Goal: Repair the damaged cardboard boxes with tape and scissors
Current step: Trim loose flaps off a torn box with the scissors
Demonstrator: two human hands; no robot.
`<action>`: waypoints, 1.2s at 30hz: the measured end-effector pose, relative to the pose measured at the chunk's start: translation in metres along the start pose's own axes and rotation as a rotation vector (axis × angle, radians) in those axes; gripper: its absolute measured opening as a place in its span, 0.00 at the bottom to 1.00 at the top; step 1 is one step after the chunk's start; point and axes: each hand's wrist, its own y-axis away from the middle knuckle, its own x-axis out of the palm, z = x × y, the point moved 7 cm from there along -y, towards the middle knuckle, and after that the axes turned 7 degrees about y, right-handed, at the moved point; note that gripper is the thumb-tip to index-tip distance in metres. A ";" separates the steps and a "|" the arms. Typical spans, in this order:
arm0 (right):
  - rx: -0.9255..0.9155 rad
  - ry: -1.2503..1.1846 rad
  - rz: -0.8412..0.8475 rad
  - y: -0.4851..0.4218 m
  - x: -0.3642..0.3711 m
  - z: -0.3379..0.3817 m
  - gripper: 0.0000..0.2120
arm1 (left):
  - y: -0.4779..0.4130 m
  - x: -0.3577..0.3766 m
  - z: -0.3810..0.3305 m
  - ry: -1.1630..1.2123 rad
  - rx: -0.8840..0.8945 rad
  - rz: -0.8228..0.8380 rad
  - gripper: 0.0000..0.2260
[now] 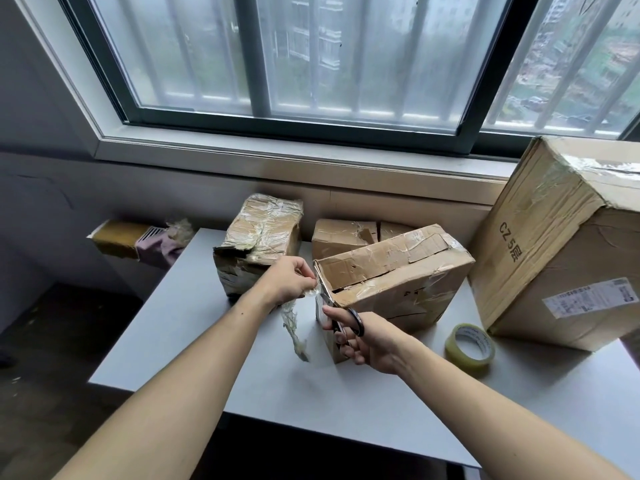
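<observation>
- Your right hand [367, 341], low and right of the frame's centre, grasps the black-handled scissors [348, 323]; your fingers go through the loops. The blades point up to the near corner of the open box [391, 285], and most of them are hidden behind your fingers and the box edge, so you cannot tell if they are apart.
- Your left hand [289, 280], at the centre of the frame, pinches a strip of old crumpled tape [294, 323] at the same corner. The strip hangs down from your fingertips, and its lower end is just above the table [207, 323].
- The roll of clear tape [471, 344] lies flat on the table at the lower right, near the open box but apart from it.
- The open box stands in the centre, its top flap torn and covered with old tape.
- Behind your left hand is a crushed box [258, 240], wrapped in wrinkled tape. A smaller box [341, 235] with a hole is behind the open one, partly hidden.
- A large box [561, 244] at the right is cut off by the frame edge. It carries a white label, too small to read.
- The table is pale grey. In the middle left of the frame, beyond the table, are some blurred things that are hard to make out.
- The window [311, 64] fills the top of the frame; through it you see bars and hazy buildings.
</observation>
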 end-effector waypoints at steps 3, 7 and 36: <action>-0.021 0.014 -0.052 -0.001 -0.003 0.002 0.18 | 0.001 -0.002 -0.002 -0.036 0.014 -0.019 0.02; -0.060 -0.007 -0.089 -0.005 0.000 0.004 0.17 | 0.002 -0.005 -0.007 -0.123 0.058 -0.056 0.01; -0.213 0.145 -0.057 -0.001 0.018 0.014 0.28 | 0.005 -0.036 0.021 -0.057 0.042 -0.117 0.16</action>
